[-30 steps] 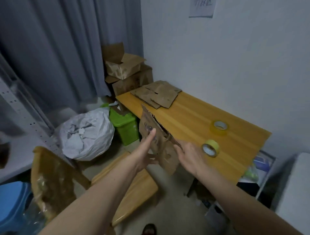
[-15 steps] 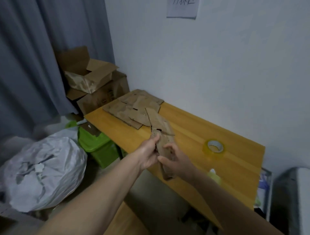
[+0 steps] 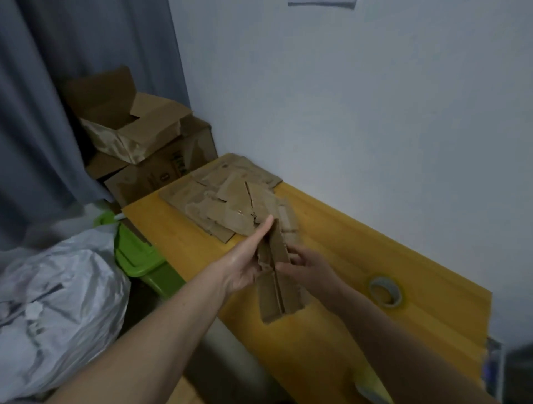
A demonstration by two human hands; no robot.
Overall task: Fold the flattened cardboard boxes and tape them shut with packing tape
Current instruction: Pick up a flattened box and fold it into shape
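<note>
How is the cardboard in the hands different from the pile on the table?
The held box is one piece, raised edge-up over the table's near edge; the pile is several pieces lying flat at the far end. Both hands touch the held box; none touches the pile. Both are brown, flattened cardboard.

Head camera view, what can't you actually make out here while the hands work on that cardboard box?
- Right hand: its fingertips go behind the cardboard box, so its grip is partly hidden.
- Second tape roll: cut off by the bottom edge and blurred.
- Paper on the wall: cropped by the top edge, writing unreadable.
- Print on the stacked boxes: too small and blurred.
- Left hand: its palm side is hidden against the box.
</note>
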